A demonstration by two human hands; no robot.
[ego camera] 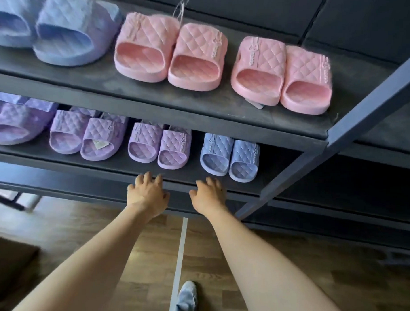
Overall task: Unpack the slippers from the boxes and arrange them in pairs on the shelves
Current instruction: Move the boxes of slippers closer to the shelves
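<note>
Quilted slippers stand in pairs on two dark shelves. The upper shelf (pixel 201 106) carries a blue pair (pixel 64 34) at the left and two pink pairs (pixel 172 54) (pixel 283 74). The lower shelf (pixel 268 180) carries several purple pairs (pixel 88 135) (pixel 160 144) and one small blue pair (pixel 229 156) at the right end. My left hand (pixel 147 195) and my right hand (pixel 209 197) hover empty at the lower shelf's front edge, just below the small blue pair and the nearest purple pair, fingers loosely spread.
A grey metal upright (pixel 339 136) of the rack slants down at the right. Below lies a wooden floor (pixel 219 260) with a white tape line (pixel 181 247). My shoe (pixel 186 299) shows at the bottom. A dark brown object (pixel 7 264) sits at the lower left.
</note>
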